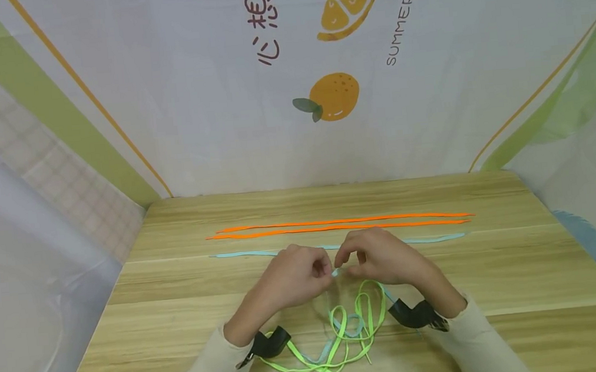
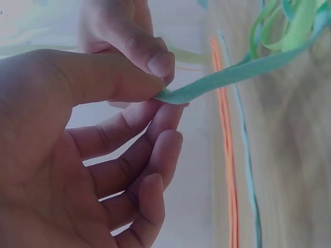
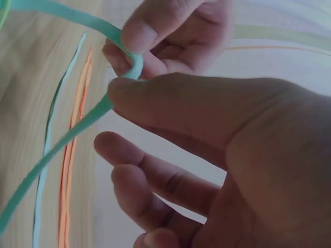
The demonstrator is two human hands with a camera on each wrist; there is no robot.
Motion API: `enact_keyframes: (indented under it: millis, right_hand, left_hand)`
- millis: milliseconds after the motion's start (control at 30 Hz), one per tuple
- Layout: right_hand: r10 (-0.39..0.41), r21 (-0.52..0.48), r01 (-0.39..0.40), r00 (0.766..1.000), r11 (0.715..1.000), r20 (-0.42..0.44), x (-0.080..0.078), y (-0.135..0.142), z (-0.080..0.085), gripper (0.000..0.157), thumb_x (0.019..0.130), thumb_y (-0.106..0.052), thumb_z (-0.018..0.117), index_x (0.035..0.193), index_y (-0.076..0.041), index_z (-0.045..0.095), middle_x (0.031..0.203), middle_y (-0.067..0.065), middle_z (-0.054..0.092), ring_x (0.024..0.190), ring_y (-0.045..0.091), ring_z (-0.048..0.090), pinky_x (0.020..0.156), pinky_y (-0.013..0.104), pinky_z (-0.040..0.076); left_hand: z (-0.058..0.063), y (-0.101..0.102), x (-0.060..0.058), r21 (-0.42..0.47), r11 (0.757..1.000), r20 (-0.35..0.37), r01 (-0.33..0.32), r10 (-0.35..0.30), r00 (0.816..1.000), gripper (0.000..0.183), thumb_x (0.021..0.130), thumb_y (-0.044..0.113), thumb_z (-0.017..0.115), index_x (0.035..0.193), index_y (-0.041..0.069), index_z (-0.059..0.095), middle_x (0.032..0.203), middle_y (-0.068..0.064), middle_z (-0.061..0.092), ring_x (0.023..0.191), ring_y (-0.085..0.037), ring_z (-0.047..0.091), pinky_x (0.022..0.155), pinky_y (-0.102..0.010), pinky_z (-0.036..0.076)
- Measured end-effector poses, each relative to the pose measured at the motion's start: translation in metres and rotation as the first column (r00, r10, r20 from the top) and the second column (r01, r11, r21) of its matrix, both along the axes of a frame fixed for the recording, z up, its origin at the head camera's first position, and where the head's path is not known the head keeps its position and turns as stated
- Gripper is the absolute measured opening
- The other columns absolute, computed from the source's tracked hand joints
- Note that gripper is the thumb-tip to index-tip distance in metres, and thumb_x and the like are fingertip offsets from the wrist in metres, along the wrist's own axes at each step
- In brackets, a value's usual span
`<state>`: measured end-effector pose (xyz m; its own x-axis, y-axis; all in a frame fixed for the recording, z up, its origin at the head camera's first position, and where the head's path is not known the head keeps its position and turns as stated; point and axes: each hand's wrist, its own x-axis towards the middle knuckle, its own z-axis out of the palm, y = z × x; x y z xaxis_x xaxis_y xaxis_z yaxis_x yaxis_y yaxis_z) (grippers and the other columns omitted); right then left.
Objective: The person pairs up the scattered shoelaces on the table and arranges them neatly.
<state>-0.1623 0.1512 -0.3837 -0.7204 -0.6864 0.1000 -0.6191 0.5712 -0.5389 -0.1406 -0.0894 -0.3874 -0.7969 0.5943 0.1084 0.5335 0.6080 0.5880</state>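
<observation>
Both hands meet above the middle of the table, pinching one light blue shoelace [image 2: 232, 75]. My left hand [image 1: 297, 274] grips it between thumb and forefinger, the other fingers loosely bent in the left wrist view. Close beside it, my right hand [image 1: 381, 255] pinches the same lace, which makes a small bend between the two thumbs in the right wrist view. From the hands the lace hangs down toward a loose tangle of yellow-green shoelaces [image 1: 364, 307] on the table below, with light blue loops [image 1: 320, 354] among them.
Beyond the hands, two orange shoelaces [image 1: 344, 225] lie straight across the wooden table [image 1: 171, 315]. A second light blue shoelace [image 1: 435, 239] lies parallel, nearer to me, partly hidden by the hands. Printed white cloth [image 1: 208, 129] hangs behind and at both sides.
</observation>
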Motion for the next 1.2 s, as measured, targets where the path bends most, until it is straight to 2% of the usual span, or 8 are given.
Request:
enact_keyframes:
  millis: [167, 367, 600, 800, 1033, 1200]
  right_hand:
    - [0.004, -0.021, -0.004, 1.000, 1.000, 0.003, 0.004, -0.001, 0.005, 0.016, 0.093, -0.007, 0.085, 0.098, -0.022, 0.083, 0.097, -0.015, 0.072, 0.071, 0.001, 0.057, 0.068, 0.029, 0.051]
    - [0.033, -0.062, -0.032, 0.999, 0.998, 0.024, 0.008, 0.000, 0.010, 0.013, 0.096, -0.011, 0.083, 0.093, -0.022, 0.077, 0.090, -0.017, 0.068, 0.072, 0.003, 0.056, 0.067, 0.029, 0.050]
    - [0.071, -0.118, -0.063, 0.995, 0.991, 0.065, 0.011, 0.006, 0.019, 0.021, 0.097, -0.008, 0.076, 0.089, -0.026, 0.072, 0.084, -0.020, 0.063, 0.072, 0.005, 0.057, 0.066, 0.029, 0.049]
    - [0.096, -0.137, -0.087, 0.994, 0.987, 0.055, 0.015, 0.013, 0.028, 0.025, 0.094, -0.005, 0.072, 0.087, -0.029, 0.069, 0.081, -0.021, 0.060, 0.072, 0.007, 0.055, 0.065, 0.029, 0.047]
    - [0.073, -0.174, -0.066, 0.997, 0.983, 0.035, 0.017, 0.026, 0.037, 0.032, 0.092, 0.000, 0.070, 0.087, -0.031, 0.067, 0.078, -0.020, 0.057, 0.070, 0.007, 0.054, 0.063, 0.029, 0.045]
    - [0.049, -0.209, -0.037, 0.997, 0.977, 0.053, 0.017, 0.039, 0.042, 0.030, 0.094, -0.001, 0.073, 0.087, -0.030, 0.067, 0.077, -0.018, 0.054, 0.069, 0.009, 0.054, 0.061, 0.029, 0.045]
  left_hand:
    - [0.005, -0.003, 0.002, 0.044, 0.999, -0.030, 0.016, -0.014, 0.999, 0.015, 0.092, 0.008, 0.074, 0.083, 0.019, 0.070, 0.072, 0.014, 0.062, 0.067, -0.003, 0.057, 0.067, -0.027, 0.053]
    - [0.009, -0.005, 0.002, 0.085, 0.996, -0.019, 0.036, -0.034, 0.999, 0.014, 0.092, 0.009, 0.076, 0.085, 0.019, 0.070, 0.074, 0.014, 0.063, 0.071, -0.002, 0.059, 0.070, -0.026, 0.053]
    - [0.016, -0.007, 0.005, 0.145, 0.987, -0.006, 0.066, -0.066, 0.998, 0.012, 0.091, 0.003, 0.073, 0.088, 0.016, 0.074, 0.078, 0.013, 0.068, 0.073, -0.001, 0.063, 0.071, -0.025, 0.056]
    - [0.022, -0.007, 0.009, 0.163, 0.983, -0.001, 0.080, -0.081, 0.997, 0.016, 0.089, 0.001, 0.071, 0.093, 0.012, 0.082, 0.080, 0.013, 0.072, 0.073, 0.001, 0.064, 0.071, -0.025, 0.056]
    - [0.028, -0.009, 0.011, 0.176, 0.980, 0.010, 0.097, -0.100, 0.995, 0.014, 0.091, 0.002, 0.073, 0.094, 0.011, 0.083, 0.078, 0.013, 0.072, 0.072, 0.002, 0.065, 0.070, -0.025, 0.057]
    - [0.032, -0.014, 0.010, 0.194, 0.977, 0.045, 0.090, -0.100, 0.994, 0.012, 0.093, 0.003, 0.075, 0.095, 0.011, 0.084, 0.080, 0.014, 0.073, 0.073, 0.002, 0.066, 0.071, -0.025, 0.058]
